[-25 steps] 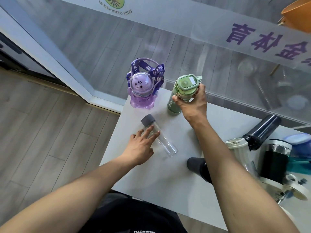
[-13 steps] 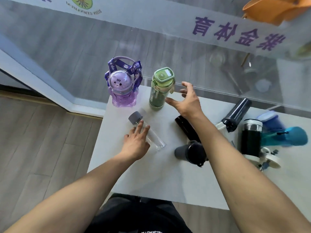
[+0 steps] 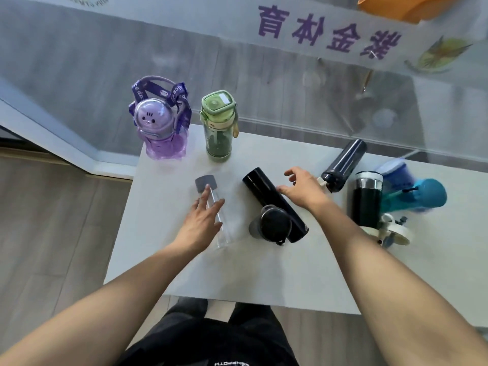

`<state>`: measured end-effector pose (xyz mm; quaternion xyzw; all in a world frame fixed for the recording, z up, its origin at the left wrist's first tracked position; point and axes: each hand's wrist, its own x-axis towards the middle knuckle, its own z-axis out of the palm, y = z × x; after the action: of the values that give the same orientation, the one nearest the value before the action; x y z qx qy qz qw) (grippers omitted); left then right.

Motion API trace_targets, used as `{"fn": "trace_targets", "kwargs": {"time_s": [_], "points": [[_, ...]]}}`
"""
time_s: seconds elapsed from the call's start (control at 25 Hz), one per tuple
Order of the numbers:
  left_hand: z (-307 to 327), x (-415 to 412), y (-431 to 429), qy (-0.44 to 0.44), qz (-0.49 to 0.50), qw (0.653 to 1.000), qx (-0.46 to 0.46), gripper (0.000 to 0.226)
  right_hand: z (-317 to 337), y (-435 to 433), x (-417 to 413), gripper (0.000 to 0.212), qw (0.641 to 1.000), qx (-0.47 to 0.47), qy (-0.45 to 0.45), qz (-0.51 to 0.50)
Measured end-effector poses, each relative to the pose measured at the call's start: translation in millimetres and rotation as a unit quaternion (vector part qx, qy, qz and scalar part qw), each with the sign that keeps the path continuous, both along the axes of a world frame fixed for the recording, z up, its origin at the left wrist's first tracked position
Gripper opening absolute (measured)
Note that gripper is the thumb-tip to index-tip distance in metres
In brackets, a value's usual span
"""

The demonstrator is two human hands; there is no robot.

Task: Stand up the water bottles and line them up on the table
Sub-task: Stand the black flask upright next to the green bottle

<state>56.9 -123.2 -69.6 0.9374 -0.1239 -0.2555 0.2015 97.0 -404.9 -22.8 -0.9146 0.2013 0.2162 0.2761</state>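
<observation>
A purple bottle with a strap and a green bottle stand upright side by side at the white table's far left edge. A clear bottle with a grey cap lies flat; my left hand rests on it with fingers spread. A long black bottle lies diagonally in the middle, and my right hand hovers open over its middle, thumb touching it. A grey-black cup lies against that bottle's near end.
Lying at the right are a dark navy bottle, a black flask with a steel band, a teal bottle, a blue bottle and a white lid. A glass wall with a banner runs behind the table.
My right hand let go of the upright green bottle and came back and down to the long black bottle. My left hand stayed on the clear bottle. The view shifted right.
</observation>
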Motion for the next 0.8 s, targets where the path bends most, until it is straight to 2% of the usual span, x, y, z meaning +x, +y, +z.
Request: {"fn": "trace_targets", "kwargs": {"time_s": [0.12, 0.28, 0.36, 0.52, 0.68, 0.8], "points": [[2.1, -5.7, -11.0, 0.03, 0.081, 0.996, -0.009, 0.068, -24.8, 5.1, 9.3, 0.064, 0.997, 0.007, 0.027, 0.068], [-3.9, -7.0, -26.8, 0.029, 0.106, 0.994, 0.003, 0.069, -46.1, 8.6, 16.4, 0.077, 0.99, 0.02, 0.054, 0.126], [-6.8, -7.1, -32.5, 0.036, 0.109, 0.993, 0.012, 0.067, -51.6, 13.2, 16.5, 0.074, 0.987, 0.037, 0.066, 0.14], [-12.4, -4.8, -38.7, 0.019, 0.108, 0.994, 0.016, 0.067, -55.3, 18.8, 21.1, 0.054, 0.984, 0.064, 0.085, 0.146], [-15.1, -5.6, -39.6, 0.015, 0.11, 0.994, 0.015, 0.066, -43.0, 6.6, 32.7, 0.048, 0.993, 0.104, -0.001, 0.051], [-15.3, -6.5, -42.3, 0.013, 0.114, 0.993, 0.012, 0.064, -23.6, -1.9, 55.9, 0.064, 0.982, 0.158, -0.098, -0.015]]}}
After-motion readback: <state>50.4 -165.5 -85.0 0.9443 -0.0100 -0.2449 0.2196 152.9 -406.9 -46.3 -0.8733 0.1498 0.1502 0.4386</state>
